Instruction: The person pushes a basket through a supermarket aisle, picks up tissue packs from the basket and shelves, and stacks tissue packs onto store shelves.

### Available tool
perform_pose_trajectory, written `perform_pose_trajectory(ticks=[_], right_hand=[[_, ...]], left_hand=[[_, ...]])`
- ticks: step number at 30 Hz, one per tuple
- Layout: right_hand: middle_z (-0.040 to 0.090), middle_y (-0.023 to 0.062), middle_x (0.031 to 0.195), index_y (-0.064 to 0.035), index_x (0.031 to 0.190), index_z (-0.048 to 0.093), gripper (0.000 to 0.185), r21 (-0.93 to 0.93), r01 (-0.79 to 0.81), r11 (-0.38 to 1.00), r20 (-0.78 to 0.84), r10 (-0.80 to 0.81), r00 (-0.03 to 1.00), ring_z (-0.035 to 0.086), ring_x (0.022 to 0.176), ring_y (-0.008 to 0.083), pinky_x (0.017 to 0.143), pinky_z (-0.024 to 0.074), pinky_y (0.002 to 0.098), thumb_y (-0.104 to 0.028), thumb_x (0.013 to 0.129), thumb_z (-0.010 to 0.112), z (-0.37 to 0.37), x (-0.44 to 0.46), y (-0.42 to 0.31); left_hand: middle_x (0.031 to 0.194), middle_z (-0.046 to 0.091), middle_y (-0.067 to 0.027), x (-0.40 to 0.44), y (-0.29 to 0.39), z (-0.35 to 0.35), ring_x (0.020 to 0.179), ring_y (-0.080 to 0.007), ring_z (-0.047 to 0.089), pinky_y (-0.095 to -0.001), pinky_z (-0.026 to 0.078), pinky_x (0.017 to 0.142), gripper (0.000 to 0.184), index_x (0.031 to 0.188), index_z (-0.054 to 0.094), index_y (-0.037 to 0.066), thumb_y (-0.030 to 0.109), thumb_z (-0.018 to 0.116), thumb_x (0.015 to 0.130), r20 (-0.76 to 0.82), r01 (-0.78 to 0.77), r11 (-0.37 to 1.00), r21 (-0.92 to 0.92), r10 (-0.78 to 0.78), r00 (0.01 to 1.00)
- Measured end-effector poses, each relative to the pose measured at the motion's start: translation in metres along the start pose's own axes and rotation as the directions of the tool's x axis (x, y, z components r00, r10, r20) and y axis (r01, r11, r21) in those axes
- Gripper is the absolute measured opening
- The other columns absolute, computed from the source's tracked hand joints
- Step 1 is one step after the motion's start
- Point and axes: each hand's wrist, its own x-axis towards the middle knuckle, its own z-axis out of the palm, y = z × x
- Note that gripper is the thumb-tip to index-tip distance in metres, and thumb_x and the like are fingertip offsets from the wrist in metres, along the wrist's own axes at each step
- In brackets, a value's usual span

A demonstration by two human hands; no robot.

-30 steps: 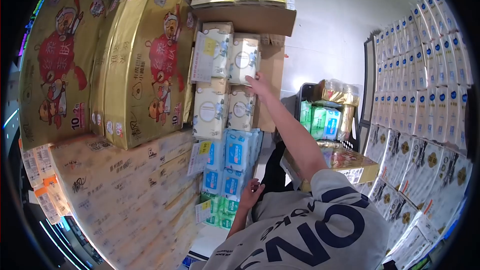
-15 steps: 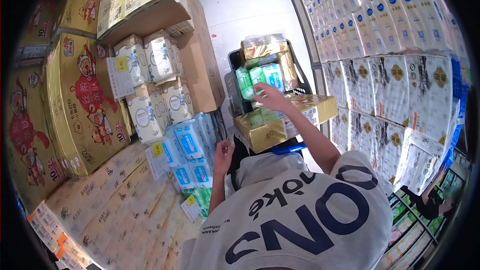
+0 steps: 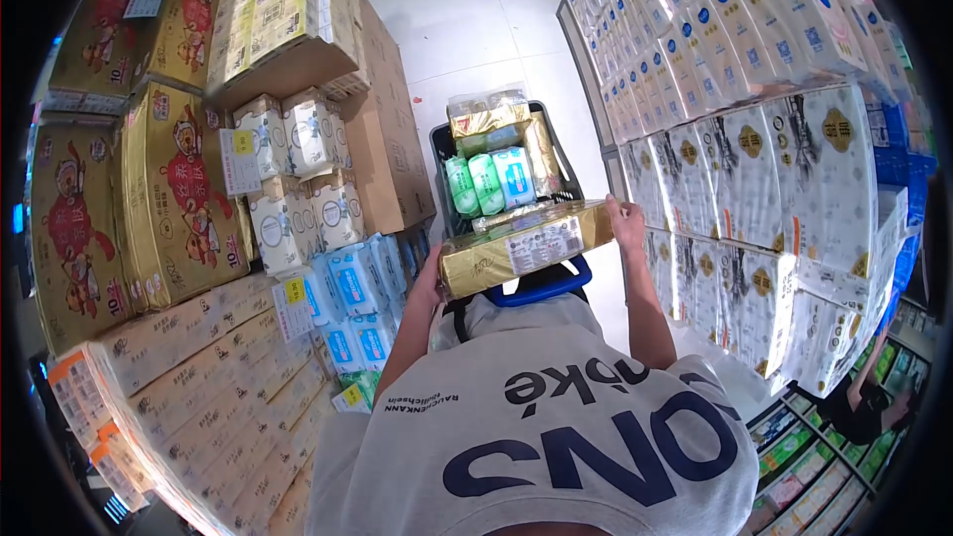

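A long gold pack [image 3: 531, 248], seemingly of tissues, lies across the near end of a black shopping basket cart [image 3: 444, 144]. My left hand [image 3: 429, 281] is closed against its left end, and my right hand [image 3: 625, 223] grips the right end with the thumb on top. Just beyond the pack, green wipes packs [image 3: 484, 184] and a blue-and-white pack [image 3: 513, 177] sit in the basket. Behind and beside them are more gold packs [image 3: 489, 122]. The cart's blue handle [image 3: 541, 283] shows below the long pack, close to my body.
Stacked tissue packs [image 3: 745, 164] form a wall on the right. On the left stand gold cartons [image 3: 184, 194], a cardboard box [image 3: 387, 139], white packs [image 3: 288, 213] and blue wipes packs [image 3: 352, 278]. Pale floor tiles [image 3: 457, 20] run ahead. Another person [image 3: 864, 407] is at the far right.
My right hand has left the green packs and moved back to the gold pack's right end. My left hand has come onto its left end. The pack now lies more level.
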Motion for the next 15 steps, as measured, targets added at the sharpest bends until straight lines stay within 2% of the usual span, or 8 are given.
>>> perform_pose_trajectory(ticks=[2, 4, 6, 7, 10, 12, 14, 15], right_hand=[[0.059, 0.0295, 0.112, 0.0107, 0.113, 0.057, 0.09, 0.023, -0.04, 0.999, -0.032, 0.041, 0.999, 0.057, 0.106, 0.0376, 0.093, 0.0454, 0.041, -0.069, 0.073, 0.063, 0.008, 0.018, 0.006], [0.061, 0.0243, 0.112, 0.0047, 0.116, 0.058, 0.088, -0.144, -0.188, 0.972, 0.04, 0.195, 0.98, 0.056, 0.108, 0.0358, 0.093, 0.0461, 0.0421, -0.07, 0.07, 0.065, 0.008, 0.028, 0.006], [0.063, 0.0157, 0.112, -0.0048, 0.118, 0.06, 0.083, 0.062, -0.592, 0.804, 0.527, 0.477, 0.703, 0.059, 0.105, 0.0312, 0.091, 0.0475, 0.0444, -0.072, 0.068, 0.065, 0.008, 0.03, 0.003], [0.064, 0.0081, 0.111, -0.0128, 0.122, 0.058, 0.072, 0.026, -0.653, 0.757, 0.613, 0.503, 0.609, 0.062, 0.1, 0.0263, 0.088, 0.049, 0.045, -0.066, 0.074, 0.062, 0.014, 0.042, 0.01], [0.058, 0.0135, 0.118, -0.0037, 0.124, 0.052, 0.073, 0.075, -0.571, 0.818, 0.7, 0.365, 0.614, 0.061, 0.1, 0.0274, 0.078, 0.0539, 0.044, -0.056, 0.076, 0.068, 0.019, 0.049, 0.021], [0.059, 0.0127, 0.115, -0.0044, 0.129, 0.047, 0.069, 0.126, -0.543, 0.83, 0.702, 0.312, 0.64, 0.062, 0.098, 0.0261, 0.078, 0.054, 0.0436, -0.048, 0.079, 0.067, 0.004, 0.035, 0.023], [0.058, 0.0132, 0.117, -0.0046, 0.132, 0.042, 0.068, 0.385, -0.453, 0.804, 0.673, 0.091, 0.734, 0.062, 0.099, 0.0256, 0.077, 0.0538, 0.0441, -0.043, 0.081, 0.066, -0.004, 0.027, 0.048], [0.056, 0.0125, 0.12, -0.0056, 0.134, 0.038, 0.069, 0.407, -0.431, 0.806, 0.641, 0.084, 0.763, 0.061, 0.101, 0.0237, 0.08, 0.052, 0.0417, -0.039, 0.081, 0.068, -0.034, 0.003, 0.021]], left_hand=[[0.114, 0.065, -0.0059, 0.019, 0.007, -0.006, 0.102, -0.0258, 0.062, -0.0499, 0.049, 0.087, 0.059, 0.115, 0.064, 0.017, 0.064, 0.051, 0.083, 0.007, 0.048, 0.999, -0.023, -0.048, 0.999], [0.113, 0.066, -0.0062, 0.018, 0.015, -0.003, 0.099, -0.0255, 0.063, -0.0491, 0.049, 0.087, 0.057, 0.114, 0.065, 0.016, 0.063, 0.052, 0.083, 0.018, 0.098, 0.994, -0.055, -0.097, 0.995], [0.11, 0.067, -0.0063, 0.009, 0.016, 0.0, 0.099, -0.0261, 0.064, -0.0508, 0.048, 0.089, 0.054, 0.11, 0.067, 0.015, 0.06, 0.053, 0.084, 0.057, 0.143, 0.989, 0.041, -0.146, 0.988], [0.11, 0.067, -0.0061, 0.002, 0.014, 0.002, 0.098, -0.0267, 0.064, -0.0509, 0.049, 0.088, 0.055, 0.112, 0.066, 0.014, 0.06, 0.053, 0.084, 0.004, 0.139, 0.987, 0.085, -0.14, 0.99], [0.11, 0.067, -0.0067, -0.013, -0.002, 0.006, 0.097, -0.0254, 0.065, -0.048, 0.051, 0.087, 0.053, 0.111, 0.066, 0.011, 0.056, 0.052, 0.087, -0.01, 0.182, 0.982, 0.051, -0.182, 0.983], [0.11, 0.066, -0.0102, -0.032, -0.022, 0.001, 0.099, -0.0232, 0.064, -0.0417, 0.053, 0.085, 0.046, 0.115, 0.062, 0.008, 0.045, 0.057, 0.088, 0.001, 0.089, 0.996, -0.025, -0.089, 0.996], [0.114, 0.062, -0.0137, -0.062, -0.041, 0.002, 0.102, -0.0226, 0.062, -0.0359, 0.054, 0.084, 0.046, 0.124, 0.051, 0.005, 0.029, 0.064, 0.087, 0.002, -0.276, 0.959, -0.058, 0.276, 0.961], [0.12, 0.056, -0.0158, -0.074, -0.046, 0.0, 0.105, -0.0234, 0.06, -0.0348, 0.054, 0.086, 0.063, 0.135, 0.034, 0.003, 0.018, 0.068, 0.085, -0.055, -0.383, 0.918, -0.102, 0.379, 0.924]])
